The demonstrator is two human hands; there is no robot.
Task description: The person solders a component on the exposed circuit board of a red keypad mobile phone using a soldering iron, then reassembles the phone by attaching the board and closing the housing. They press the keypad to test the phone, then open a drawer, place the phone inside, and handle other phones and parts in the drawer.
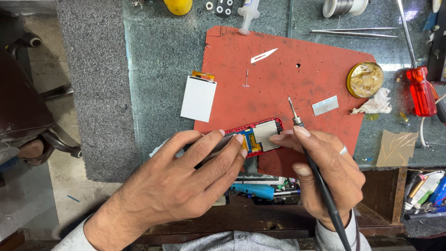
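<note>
Spare display panel (198,98) at 10 o'clock, blade (264,55) at 12 | opened red phone (258,135), board exposed | left hand (186,179) fingers pressing it flat | right hand (325,169) pinching soldering iron (316,174).

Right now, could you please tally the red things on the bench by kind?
Red work mat: 1
Red-framed phone under both hands: 1
Red-handled screwdriver: 1
Total: 3
</note>
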